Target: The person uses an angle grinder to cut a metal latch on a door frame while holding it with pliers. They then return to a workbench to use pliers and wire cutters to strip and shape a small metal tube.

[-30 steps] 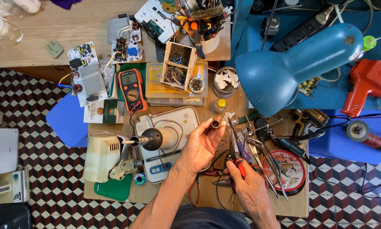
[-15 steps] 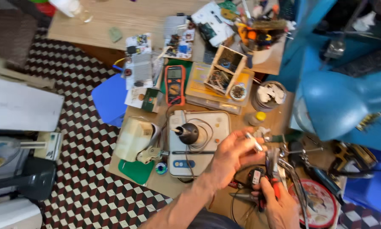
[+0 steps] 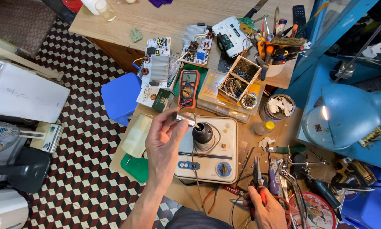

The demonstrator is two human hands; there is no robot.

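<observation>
Your left hand (image 3: pixel 165 138) is raised above the bench, thumb and fingers pinching a small silvery metal cylinder (image 3: pixel 184 118) by one end; the cylinder lies nearly level, its free end pointing right, just above the black cone-shaped nozzle (image 3: pixel 202 132). That nozzle stands on a white rework station (image 3: pixel 207 163) with a blue knob, and a thin cord runs from it toward you.

Your right hand (image 3: pixel 269 210) rests low at the bench's near edge, fingers closed around red-handled pliers (image 3: pixel 258 178), whose jaws point away from you. Purple-handled cutters (image 3: pixel 273 180) lie just beside the pliers, touching the clutter of tweezers and clamps to the right.

Beyond the station, a red-cased multimeter (image 3: pixel 187 88) lies face up, with a clear plastic box (image 3: pixel 230 95) holding a small cardboard tray of parts (image 3: pixel 238 78) to its right. A round tin of white scraps (image 3: pixel 278 108) and a small yellow-capped bottle (image 3: pixel 264 127) stand near the station's right corner. Circuit boards with finned heat sinks (image 3: pixel 158 63) lie farther back, near a cup of hand tools (image 3: pixel 277 51). A blue desk lamp (image 3: pixel 347 116) hangs over the right side. A blue stool (image 3: pixel 120 97) stands on the chequered floor (image 3: pixel 84 169).
</observation>
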